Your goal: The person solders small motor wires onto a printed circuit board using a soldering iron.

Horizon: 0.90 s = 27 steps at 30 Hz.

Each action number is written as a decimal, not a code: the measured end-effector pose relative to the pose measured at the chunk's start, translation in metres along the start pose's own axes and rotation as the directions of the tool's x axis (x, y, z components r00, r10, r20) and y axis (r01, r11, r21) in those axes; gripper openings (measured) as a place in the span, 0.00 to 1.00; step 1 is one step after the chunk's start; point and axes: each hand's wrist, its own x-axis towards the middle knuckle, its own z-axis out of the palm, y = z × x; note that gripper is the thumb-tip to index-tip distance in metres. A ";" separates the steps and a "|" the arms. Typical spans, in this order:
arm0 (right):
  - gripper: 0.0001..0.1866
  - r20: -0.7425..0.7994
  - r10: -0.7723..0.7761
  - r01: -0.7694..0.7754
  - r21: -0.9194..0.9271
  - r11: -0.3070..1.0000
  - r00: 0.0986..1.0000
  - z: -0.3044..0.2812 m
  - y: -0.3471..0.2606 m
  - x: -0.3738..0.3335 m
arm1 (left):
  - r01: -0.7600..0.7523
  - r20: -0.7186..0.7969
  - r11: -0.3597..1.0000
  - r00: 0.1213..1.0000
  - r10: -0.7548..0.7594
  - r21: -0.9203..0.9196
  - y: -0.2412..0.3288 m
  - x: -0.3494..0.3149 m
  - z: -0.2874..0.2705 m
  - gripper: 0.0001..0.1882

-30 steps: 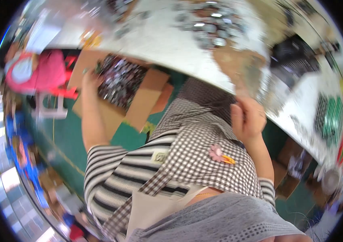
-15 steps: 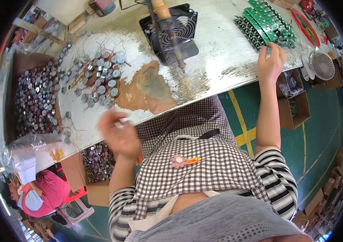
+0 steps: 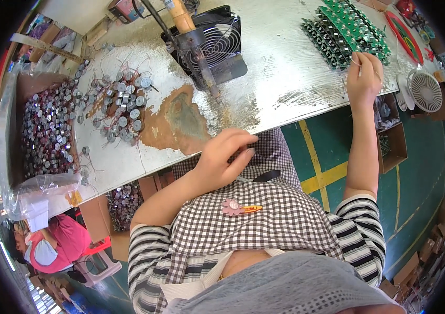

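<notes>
My left hand (image 3: 226,159) hovers by the table's front edge, above my checked apron (image 3: 264,220). Its fingers point right and are a little bent, the thumb is apart from them, and no object shows between. At the right, my right hand (image 3: 364,81) is at the near edge of a stack of green circuit boards (image 3: 345,31). Its fingers are bent and drawn together by a thin pale strand; what they pinch is too small to make out. A soldering iron (image 3: 193,47) with a wooden handle slants tip-down in front of a black fan (image 3: 222,42).
Small round metal motors (image 3: 123,104) with thin wires lie scattered on the worn white table (image 3: 280,63). More fill a box (image 3: 47,128) at the left. A red-rimmed green ring (image 3: 404,36) and a white fan (image 3: 424,91) stand far right. Another person in pink (image 3: 65,243) sits lower left.
My left hand has swung right from beside the motors to the front of my apron. My right hand stays by the circuit boards, its fingers drawn closer together. The view has shifted slightly.
</notes>
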 end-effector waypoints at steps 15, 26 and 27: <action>0.11 0.497 -0.113 -0.387 0.781 0.490 0.860 -0.048 -0.181 -0.034 | 0.539 0.213 0.343 0.723 -0.657 -0.769 -0.005 0.005 0.001 0.09; 0.05 0.578 -0.147 -0.523 0.800 0.294 0.803 -0.047 -0.225 -0.038 | 0.476 -0.088 0.673 0.777 -0.624 -0.566 0.002 -0.022 -0.025 0.07; 0.04 0.576 -0.140 -0.522 0.802 0.291 0.806 -0.045 -0.227 -0.037 | 0.473 -0.097 0.676 0.775 -0.624 -0.565 0.001 -0.023 -0.026 0.07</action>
